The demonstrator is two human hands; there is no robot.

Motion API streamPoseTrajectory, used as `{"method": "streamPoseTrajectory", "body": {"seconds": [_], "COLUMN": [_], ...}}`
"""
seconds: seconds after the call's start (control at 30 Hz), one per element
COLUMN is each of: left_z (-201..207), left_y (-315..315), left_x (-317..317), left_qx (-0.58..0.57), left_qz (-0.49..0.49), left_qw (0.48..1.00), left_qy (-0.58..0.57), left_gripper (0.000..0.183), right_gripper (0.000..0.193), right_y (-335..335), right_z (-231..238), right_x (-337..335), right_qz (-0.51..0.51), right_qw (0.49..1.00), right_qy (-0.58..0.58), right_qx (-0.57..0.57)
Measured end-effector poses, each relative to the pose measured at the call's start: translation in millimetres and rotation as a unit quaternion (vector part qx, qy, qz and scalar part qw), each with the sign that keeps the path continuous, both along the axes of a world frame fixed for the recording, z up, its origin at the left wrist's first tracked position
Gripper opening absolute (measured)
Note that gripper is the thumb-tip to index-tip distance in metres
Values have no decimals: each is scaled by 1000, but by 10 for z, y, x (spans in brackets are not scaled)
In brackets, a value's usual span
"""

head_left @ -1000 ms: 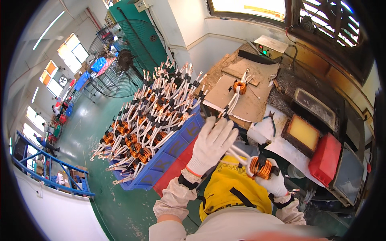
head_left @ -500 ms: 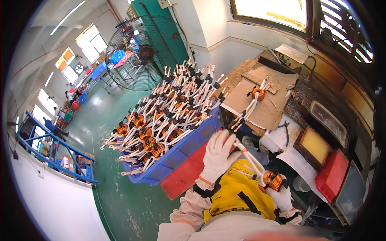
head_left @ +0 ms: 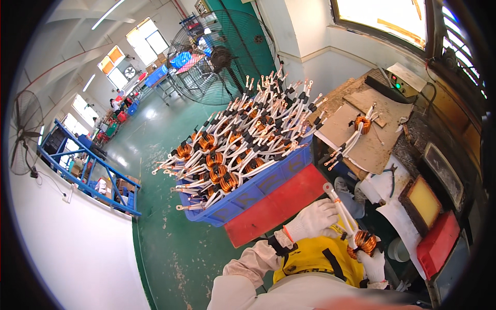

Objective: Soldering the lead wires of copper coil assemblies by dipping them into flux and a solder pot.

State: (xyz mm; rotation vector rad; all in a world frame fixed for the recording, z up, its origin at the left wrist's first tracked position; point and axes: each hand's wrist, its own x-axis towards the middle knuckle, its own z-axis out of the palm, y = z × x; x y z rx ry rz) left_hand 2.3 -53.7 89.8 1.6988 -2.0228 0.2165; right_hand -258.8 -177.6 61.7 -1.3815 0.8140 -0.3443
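Low in front of my yellow apron, a toroidal coil wound with copper-coloured wire hangs in my gloved right hand, whose fingers grip it from below. Its thick white leads point up and away, ending in ring lugs. My gloved left hand is just left of these leads, fingers bent and drawn together beside the shorter lead ends. Whatever lies between its fingertips is hidden. On the bench, a similar coil rests on cardboard.
A blue crate heaped with leaded coils stands ahead, beside a red panel. At right are a pan with a yellowish surface, a red box, pliers and a control box. A large fan stands behind.
My left hand has come down from beyond the lugs to beside the leads, its fingers going from stretched to bent. The right hand keeps hold of the coil. The view has shifted left.
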Motion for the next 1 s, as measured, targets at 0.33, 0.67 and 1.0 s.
{"method": "streamPoseTrajectory", "body": {"seconds": [0.33,0.67,1.0], "left_z": [-247,-297,-416], "left_y": [197,209,246], "left_x": [-77,-58,-30], "left_qx": [130,11,31], "left_qz": [107,128,143], "left_qw": [985,989,988], "left_qy": [45,67,54], "left_gripper": [16,14,26], "right_gripper": [35,40,54], "right_y": [-15,-9,38], "right_z": [-96,-148,12], "right_x": [4,30,-19], "right_qz": [-103,-82,-46], "right_qw": [994,995,998], "right_qy": [24,18,1], "right_qx": [36,52,51]}}
